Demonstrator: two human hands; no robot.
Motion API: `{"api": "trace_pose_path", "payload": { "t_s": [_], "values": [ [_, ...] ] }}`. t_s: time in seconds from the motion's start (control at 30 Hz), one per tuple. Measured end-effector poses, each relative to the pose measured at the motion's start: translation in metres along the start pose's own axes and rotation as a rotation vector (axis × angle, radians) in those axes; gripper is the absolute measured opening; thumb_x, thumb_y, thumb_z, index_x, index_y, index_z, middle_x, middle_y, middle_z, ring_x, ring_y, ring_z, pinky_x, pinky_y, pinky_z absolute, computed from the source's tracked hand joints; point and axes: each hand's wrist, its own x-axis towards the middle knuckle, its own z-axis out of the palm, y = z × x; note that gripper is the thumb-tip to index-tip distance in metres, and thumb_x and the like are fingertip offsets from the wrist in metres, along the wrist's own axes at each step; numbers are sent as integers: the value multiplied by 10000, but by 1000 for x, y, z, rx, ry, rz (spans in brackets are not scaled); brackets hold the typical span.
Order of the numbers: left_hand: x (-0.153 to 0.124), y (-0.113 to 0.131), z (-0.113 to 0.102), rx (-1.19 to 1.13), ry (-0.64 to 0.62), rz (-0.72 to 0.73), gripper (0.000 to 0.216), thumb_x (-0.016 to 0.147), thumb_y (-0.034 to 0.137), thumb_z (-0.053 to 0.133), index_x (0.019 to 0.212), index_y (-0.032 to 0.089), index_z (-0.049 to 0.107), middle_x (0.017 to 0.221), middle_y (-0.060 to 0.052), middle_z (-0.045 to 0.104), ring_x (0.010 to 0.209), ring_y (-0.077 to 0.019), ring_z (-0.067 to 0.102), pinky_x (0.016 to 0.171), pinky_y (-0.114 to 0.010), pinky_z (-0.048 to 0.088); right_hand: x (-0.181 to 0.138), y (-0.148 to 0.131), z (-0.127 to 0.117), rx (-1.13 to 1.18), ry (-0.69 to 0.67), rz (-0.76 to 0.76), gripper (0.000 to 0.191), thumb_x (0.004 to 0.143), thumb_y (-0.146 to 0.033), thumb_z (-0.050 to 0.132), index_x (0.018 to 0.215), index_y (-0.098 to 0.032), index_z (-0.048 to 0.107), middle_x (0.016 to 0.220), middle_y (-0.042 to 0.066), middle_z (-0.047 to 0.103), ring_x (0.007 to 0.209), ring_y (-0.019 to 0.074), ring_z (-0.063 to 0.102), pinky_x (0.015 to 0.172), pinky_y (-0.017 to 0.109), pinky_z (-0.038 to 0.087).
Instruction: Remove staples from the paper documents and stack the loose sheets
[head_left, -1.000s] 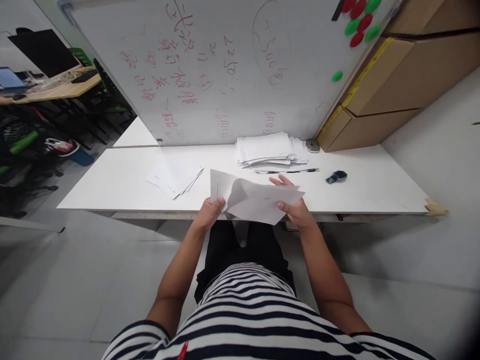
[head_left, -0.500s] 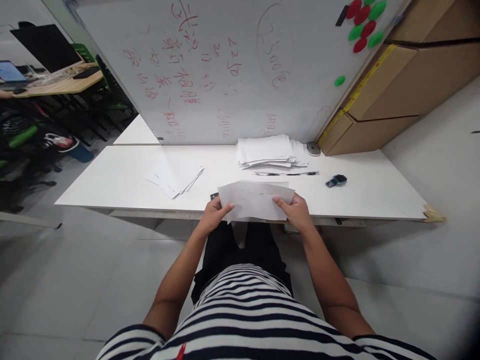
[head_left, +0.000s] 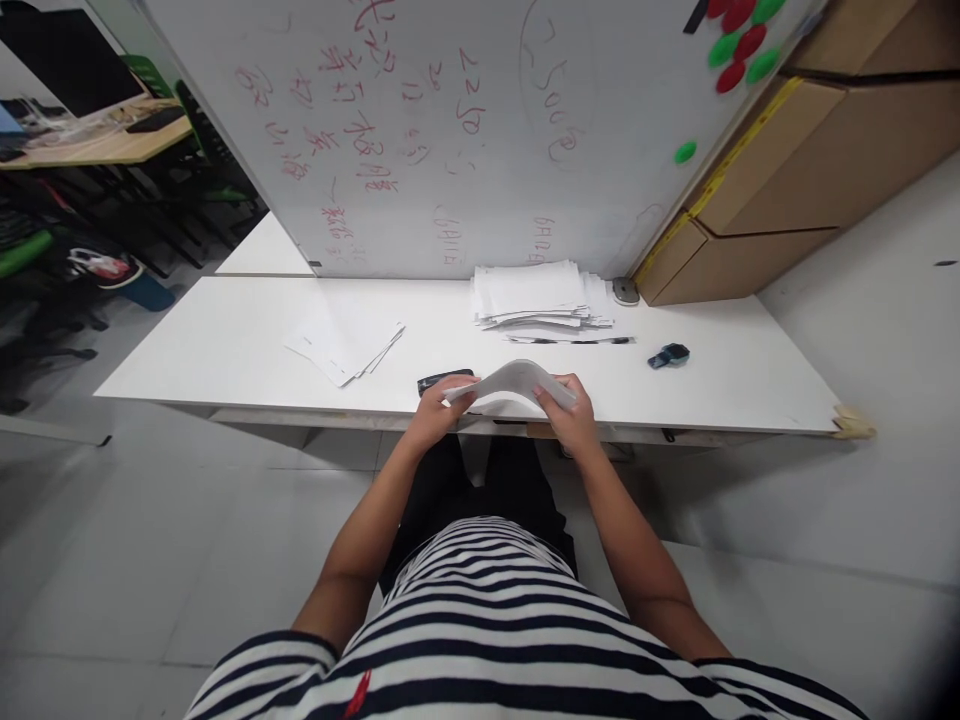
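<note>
Between my two hands, sheets of paper (head_left: pixel 517 375) bow upward in an arch above the table's front edge. My left hand (head_left: pixel 441 405) is closed on their left end, thumb on the near side. The right end is pinched by my right hand (head_left: pixel 568 408). Just behind my left hand lies a black object (head_left: pixel 442 380), partly covered, whose kind I cannot make out. A tall stack of paper (head_left: pixel 532 295) rests farther back, and a few loose sheets (head_left: pixel 346 350) lie fanned out to the left.
The white table (head_left: pixel 225 340) runs under a whiteboard (head_left: pixel 360 200) with red writing and magnets. A long thin black-and-white item (head_left: pixel 571 340) lies before the stack. To the right are a dark watch (head_left: pixel 669 355) and cardboard boxes (head_left: pixel 750 255) against the wall.
The paper has gone from facing me nearly flat to arching upward, seen more edge-on. My hands have come slightly closer together, and more of the black object shows.
</note>
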Motion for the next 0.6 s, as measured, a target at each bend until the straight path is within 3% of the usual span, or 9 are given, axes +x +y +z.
{"api": "trace_pose_path", "payload": {
  "t_s": [0.13, 0.27, 0.37, 0.5, 0.6],
  "values": [
    [-5, -10, 4, 85, 66, -89, 295, 840, 429, 585, 995, 207, 702, 991, -60, 698, 943, -230, 632, 861, -382, 485, -5, 10, 11, -5, 11, 107, 369, 735, -541, 640, 870, -203, 577, 780, 22, 640, 750, 197, 581, 701, 321, 476],
    [-11, -18, 5, 103, 153, -126, 294, 839, 440, 585, 1012, 235, 707, 1013, -43, 710, 983, -247, 628, 876, -388, 478, -9, 16, 14, 3, 28, 108, 391, 732, -548, 644, 895, -199, 580, 773, 24, 640, 739, 195, 577, 689, 315, 470],
    [-11, -24, 3, 97, 180, -205, 299, 813, 468, 607, 932, 219, 721, 935, -39, 726, 925, -263, 642, 796, -378, 493, -11, 21, 14, -36, -14, 121, 380, 742, -560, 625, 875, -207, 575, 732, 1, 629, 683, 180, 565, 661, 309, 467],
    [-11, -23, 1, 168, 156, -202, 307, 819, 496, 587, 831, 216, 713, 794, -10, 711, 801, -225, 640, 702, -323, 482, -16, 28, 12, -91, -10, 111, 402, 756, -553, 613, 943, -197, 608, 818, 46, 678, 778, 227, 617, 742, 368, 493],
    [-12, -17, -3, 214, 137, -153, 312, 850, 494, 551, 924, 236, 709, 876, -9, 716, 810, -202, 639, 711, -303, 482, -21, 28, 3, -121, 44, 113, 455, 752, -547, 625, 1028, -186, 623, 949, 101, 705, 908, 275, 639, 839, 418, 496]
  ]
}}
